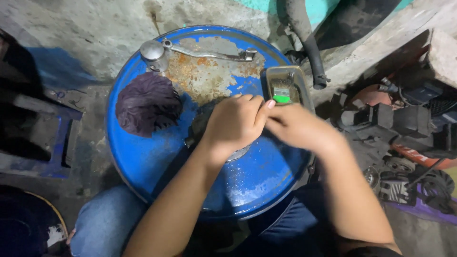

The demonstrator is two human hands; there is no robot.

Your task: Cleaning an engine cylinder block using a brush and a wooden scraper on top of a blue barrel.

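A blue metal drum (143,157) with a rusty top serves as a work surface. My left hand (233,124) is closed over a dark round metal part (202,119) lying near the drum's middle; most of the part is hidden under the hand. My right hand (295,126) comes in from the right and its fingers meet the left hand at the part; what it grips is hidden. A small rectangular metal tray (285,76) with something green inside sits just beyond the hands.
A dark purple rag (147,102) lies on the drum's left side. A metal kick lever (209,53) with a round end rests at the far rim. Engine parts (404,123) crowd the floor at right; a black pipe (309,47) hangs behind.
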